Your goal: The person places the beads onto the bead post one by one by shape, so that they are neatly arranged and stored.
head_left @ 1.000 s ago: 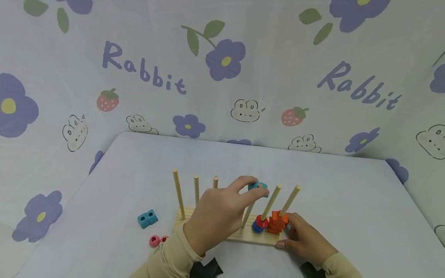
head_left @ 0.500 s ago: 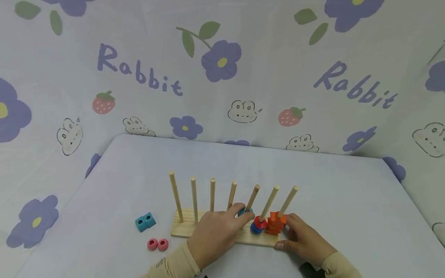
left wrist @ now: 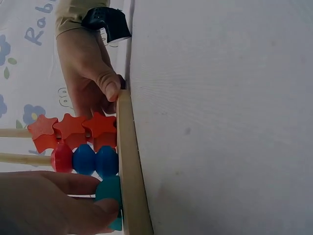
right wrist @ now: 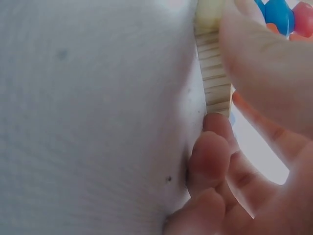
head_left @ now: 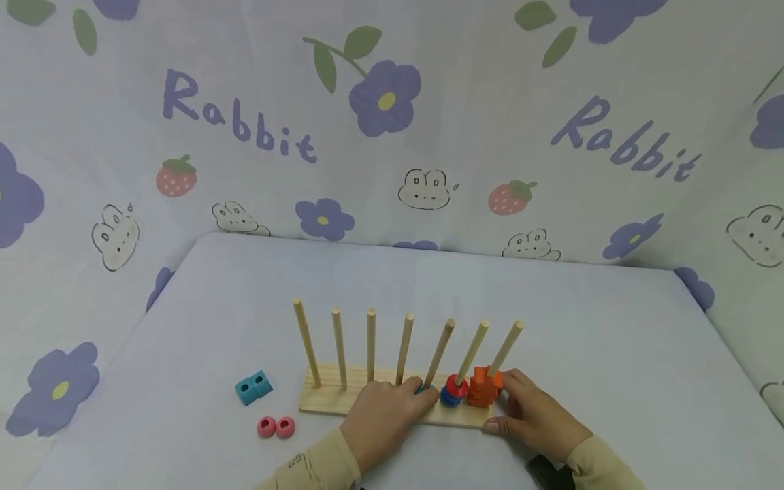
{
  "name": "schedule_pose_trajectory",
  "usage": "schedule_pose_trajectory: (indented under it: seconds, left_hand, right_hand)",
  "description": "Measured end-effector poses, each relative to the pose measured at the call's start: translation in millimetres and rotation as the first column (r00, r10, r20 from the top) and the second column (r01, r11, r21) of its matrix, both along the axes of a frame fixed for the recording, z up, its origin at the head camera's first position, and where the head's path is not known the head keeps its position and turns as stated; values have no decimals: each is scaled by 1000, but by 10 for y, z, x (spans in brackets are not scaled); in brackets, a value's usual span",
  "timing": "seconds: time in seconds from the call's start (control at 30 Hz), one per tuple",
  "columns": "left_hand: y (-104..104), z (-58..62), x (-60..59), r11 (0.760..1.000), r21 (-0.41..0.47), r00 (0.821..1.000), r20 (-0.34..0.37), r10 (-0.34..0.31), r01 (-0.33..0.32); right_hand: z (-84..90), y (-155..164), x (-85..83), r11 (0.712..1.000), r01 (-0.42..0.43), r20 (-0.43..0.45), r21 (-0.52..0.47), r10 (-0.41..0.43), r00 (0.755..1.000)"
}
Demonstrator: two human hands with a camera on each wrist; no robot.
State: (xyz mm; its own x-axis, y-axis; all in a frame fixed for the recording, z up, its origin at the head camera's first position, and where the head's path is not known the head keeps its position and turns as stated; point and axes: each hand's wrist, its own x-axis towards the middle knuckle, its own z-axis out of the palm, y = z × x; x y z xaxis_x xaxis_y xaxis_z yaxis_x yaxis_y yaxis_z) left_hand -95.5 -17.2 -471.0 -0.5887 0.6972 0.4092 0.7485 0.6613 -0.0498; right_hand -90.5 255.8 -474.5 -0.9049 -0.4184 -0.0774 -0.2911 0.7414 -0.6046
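My left hand (head_left: 386, 416) pinches a teal bead (left wrist: 108, 190) low on the fifth peg from the left (head_left: 439, 354), down at the wooden peg board (head_left: 324, 400). In the head view my fingers hide most of that bead. At the board's right end, my right hand (head_left: 539, 416) grips the edge, thumb at the front corner and fingers behind. Orange star beads (head_left: 484, 388) are stacked on the rightmost peg. Beside them, a red bead (left wrist: 62, 157) sits above two blue beads (left wrist: 95, 160) on the sixth peg.
Two teal beads (head_left: 254, 387) lie side by side left of the board, with two pink beads (head_left: 275, 427) nearer the front. The four left pegs stand upright on the board. A rabbit-print cloth (head_left: 429, 122) hangs behind the white table (head_left: 551, 306).
My left hand has brought the teal bead from the top of the fifth peg down to the board. My right hand keeps its hold on the board's end.
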Motion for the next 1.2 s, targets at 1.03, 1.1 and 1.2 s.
schedule_pose_trajectory:
  seconds: [1.03, 1.1, 1.2]
  left_hand:
    - [-1722, 1067, 384, 901, 394, 937, 347, 39, -183]
    - [-1882, 924, 344, 894, 331, 921, 345, 184, -302]
    - [-2072, 668, 258, 883, 150, 862, 339, 377, -445]
  right_hand:
    - [40, 7, -12, 998, -36, 101, 54, 30, 994]
    - [41, 10, -19, 998, -43, 83, 46, 39, 996]
    - [24, 6, -33, 999, -39, 80, 33, 37, 996]
